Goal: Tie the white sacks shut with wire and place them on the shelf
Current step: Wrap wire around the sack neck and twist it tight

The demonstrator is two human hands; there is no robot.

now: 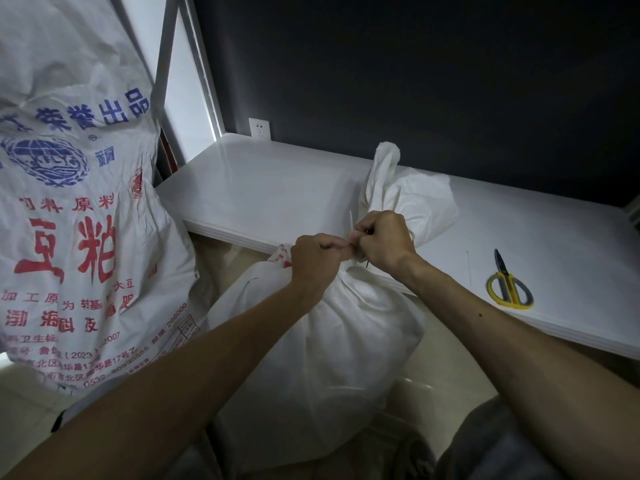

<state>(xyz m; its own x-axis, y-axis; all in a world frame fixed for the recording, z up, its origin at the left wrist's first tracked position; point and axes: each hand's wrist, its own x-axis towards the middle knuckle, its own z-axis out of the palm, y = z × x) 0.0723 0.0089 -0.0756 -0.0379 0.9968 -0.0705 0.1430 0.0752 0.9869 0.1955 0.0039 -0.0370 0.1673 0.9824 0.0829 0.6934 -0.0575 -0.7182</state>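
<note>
A full white sack (322, 362) stands on the floor between my arms, its neck gathered at the top. My left hand (317, 259) and my right hand (384, 239) meet at that neck, both pinched on a thin wire (351, 221) whose pale end sticks up between them. A short dark end pokes out below my right hand. A second white sack (415, 199), smaller and bunched at the top, lies on the white shelf (263, 188) just behind my hands. How many turns the wire makes around the neck is hidden by my fingers.
A large printed sack (72, 220) with red and blue lettering leans at the left against a metal shelf post (162, 71). Yellow-handled scissors (509, 285) and a loose thin wire (468, 268) lie on the shelf at the right. A dark wall with a socket (259, 129) backs the shelf.
</note>
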